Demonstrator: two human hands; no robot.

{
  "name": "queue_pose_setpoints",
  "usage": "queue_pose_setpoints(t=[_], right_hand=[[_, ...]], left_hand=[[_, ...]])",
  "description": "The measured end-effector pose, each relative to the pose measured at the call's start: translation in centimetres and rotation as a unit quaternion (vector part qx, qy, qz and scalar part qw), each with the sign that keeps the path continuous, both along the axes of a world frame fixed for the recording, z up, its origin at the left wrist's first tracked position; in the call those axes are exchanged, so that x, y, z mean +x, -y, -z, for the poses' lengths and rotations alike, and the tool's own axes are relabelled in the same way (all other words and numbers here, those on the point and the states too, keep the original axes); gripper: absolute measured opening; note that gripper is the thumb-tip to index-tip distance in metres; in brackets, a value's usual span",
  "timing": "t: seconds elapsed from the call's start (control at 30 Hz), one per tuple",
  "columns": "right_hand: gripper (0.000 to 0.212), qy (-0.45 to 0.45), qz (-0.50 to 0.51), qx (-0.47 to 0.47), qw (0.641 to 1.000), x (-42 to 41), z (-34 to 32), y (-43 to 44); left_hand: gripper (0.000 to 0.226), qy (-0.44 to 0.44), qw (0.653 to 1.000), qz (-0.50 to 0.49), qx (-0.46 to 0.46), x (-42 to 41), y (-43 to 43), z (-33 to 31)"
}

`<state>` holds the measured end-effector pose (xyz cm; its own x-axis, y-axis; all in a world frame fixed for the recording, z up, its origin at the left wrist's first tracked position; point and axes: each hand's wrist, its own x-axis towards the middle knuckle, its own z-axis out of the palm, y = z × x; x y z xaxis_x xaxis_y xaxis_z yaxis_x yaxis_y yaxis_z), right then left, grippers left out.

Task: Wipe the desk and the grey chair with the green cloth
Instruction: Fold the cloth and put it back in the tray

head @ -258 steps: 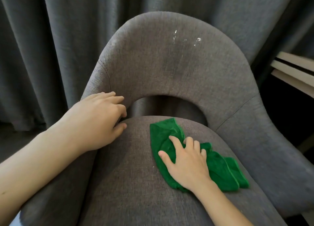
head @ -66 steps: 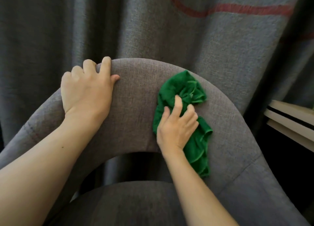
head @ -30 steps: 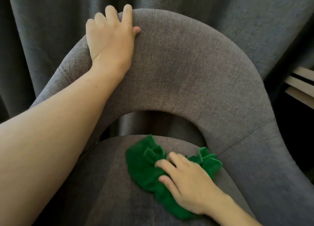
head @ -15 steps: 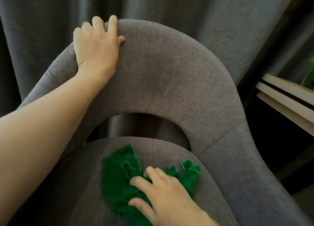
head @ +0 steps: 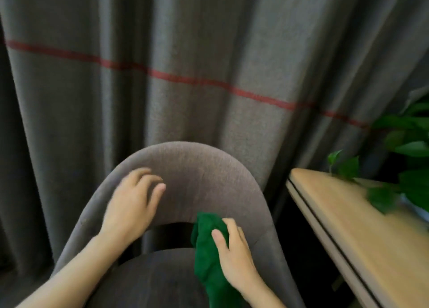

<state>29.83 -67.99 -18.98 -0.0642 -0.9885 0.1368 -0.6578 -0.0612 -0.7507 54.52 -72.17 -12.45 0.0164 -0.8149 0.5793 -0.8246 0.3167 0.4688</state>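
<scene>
The grey chair fills the lower middle, its curved backrest arching over a gap above the seat. My right hand grips the green cloth, which hangs bunched in front of the backrest's lower right part and the seat's rear edge. My left hand hovers at the backrest's left front, fingers spread and slightly curled, blurred by motion, holding nothing. The wooden desk stands to the right of the chair.
Grey curtains with a thin red stripe hang right behind the chair. A leafy green plant spreads over the desk's far right part. A dark gap separates chair and desk.
My right hand has lifted the cloth off the seat and holds it bunched near the backrest. My left hand has let go of the backrest's top. The view has swung up and right.
</scene>
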Motion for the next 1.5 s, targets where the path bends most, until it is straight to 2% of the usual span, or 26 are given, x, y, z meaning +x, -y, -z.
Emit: queue_pose_setpoints(t=[0.07,0.2,0.27,0.33,0.4,0.47,0.53,0.67,0.73,0.8,0.87,0.93,1.0,1.1,1.17,1.23,1.27,1.33,1.43,1.5], right_hand=[[0.012,0.079,0.015,-0.048,0.996,0.4,-7.0,-1.6],[0.030,0.188,0.045,-0.128,0.973,0.5,-21.9,-6.2],[0.028,0.214,0.067,-0.154,0.962,-0.2,-28.8,-8.9],[0.018,0.220,0.086,-0.168,0.957,-1.4,-35.1,-12.0],[0.016,0.211,0.089,-0.168,0.959,-2.9,-40.8,-15.6],[0.027,0.225,0.087,-0.147,0.959,-4.9,-45.9,-19.3],[0.045,0.225,0.092,-0.108,0.964,-7.5,-50.5,-22.9],[0.071,0.030,0.127,-0.097,0.987,-13.6,-57.9,-28.3],[0.078,0.018,0.081,-0.124,0.989,-16.2,-61.1,-29.9],[0.075,0.049,0.012,-0.113,0.992,-18.4,-63.4,-31.4],[0.058,0.101,-0.041,-0.083,0.991,-20.2,-64.8,-33.1],[0.045,0.161,-0.060,-0.063,0.983,-21.5,-65.5,-35.2],[0.044,0.174,-0.053,-0.049,0.982,-22.5,-65.7,-37.4],[0.047,0.166,0.008,-0.045,0.985,-23.8,-65.9,-40.7],[0.042,0.121,0.087,-0.082,0.985,-24.3,-66.2,-43.2],[0.033,0.075,0.171,-0.131,0.974,-24.5,-66.3,-46.0],[0.029,0.066,0.208,-0.159,0.963,-24.4,-66.2,-47.4],[0.023,0.055,0.265,-0.213,0.939,-24.2,-66.1,-49.9],[0.018,0.065,0.311,-0.256,0.913,-23.7,-65.9,-53.3],[0.018,0.094,0.336,-0.271,0.897,-23.4,-65.8,-55.7]], left_hand=[[0.053,-0.089,0.989,0.102,0.064,-3.1,-3.1,-5.6],[0.057,-0.202,0.938,0.251,0.127,-8.2,-8.1,-17.6],[0.049,-0.212,0.928,0.280,0.125,-9.7,-10.5,-23.4],[0.035,-0.213,0.915,0.318,0.130,-11.1,-12.6,-29.1],[0.016,-0.226,0.890,0.368,0.146,-12.3,-14.5,-34.5],[0.010,-0.214,0.863,0.426,0.166,-13.4,-16.3,-39.8],[0.012,-0.157,0.846,0.483,0.160,-14.7,-17.9,-45.2],[0.020,-0.059,0.825,0.554,0.100,-18.4,-20.5,-55.0],[0.023,0.009,0.811,0.583,0.053,-20.9,-21.8,-58.8],[0.023,0.051,0.790,0.611,0.010,-23.3,-23.1,-61.4],[0.022,0.056,0.778,0.624,-0.047,-25.6,-24.2,-62.8],[0.021,0.020,0.778,0.624,-0.072,-27.5,-25.2,-63.2],[0.020,-0.030,0.769,0.636,-0.052,-29.2,-26.2,-63.0],[0.017,-0.108,0.758,0.643,-0.028,-31.7,-27.4,-62.3],[0.016,-0.167,0.753,0.636,-0.010,-33.4,-28.2,-61.6],[0.018,-0.219,0.733,0.643,0.035,-35.2,-29.1,-60.8],[0.020,-0.239,0.714,0.654,0.068,-36.1,-29.7,-60.3],[0.025,-0.280,0.653,0.688,0.151,-38.2,-31.1,-59.2],[0.036,-0.324,0.527,0.732,0.284,-41.2,-33.5,-56.7],[0.051,-0.310,0.434,0.761,0.370,-42.8,-35.7,-54.6]])
